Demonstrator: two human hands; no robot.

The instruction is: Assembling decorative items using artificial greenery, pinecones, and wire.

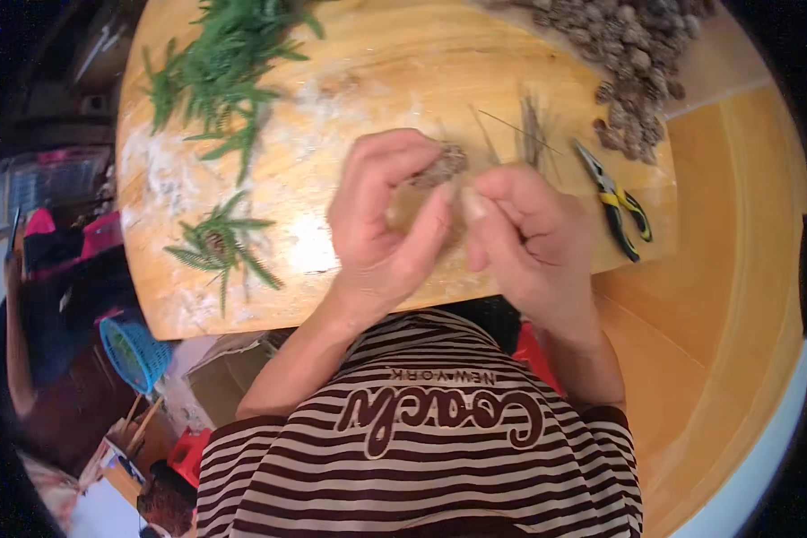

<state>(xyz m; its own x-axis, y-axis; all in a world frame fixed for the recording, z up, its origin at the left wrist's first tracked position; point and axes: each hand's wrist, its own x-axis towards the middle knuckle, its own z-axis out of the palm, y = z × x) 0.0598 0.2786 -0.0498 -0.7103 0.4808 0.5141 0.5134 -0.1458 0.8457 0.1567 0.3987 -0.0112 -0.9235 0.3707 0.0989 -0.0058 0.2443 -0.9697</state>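
Observation:
Over the near part of the wooden table, my left hand grips a small brown pine cone between its curled fingers and thumb. My right hand is closed in a pinch right beside the left thumb. What its fingertips hold is too thin and blurred to make out. Just beyond the right hand lie several thin wires, loosely bunched. To the right of them rest long-nose pliers with black and yellow handles. A green sprig with a pine cone in its middle lies left of my hands.
Green artificial sprigs are heaped at the far left of the table. A large pile of pine cones covers the far right. White residue marks the tabletop. Below the left edge stands a blue basket; a person's arm shows farther left.

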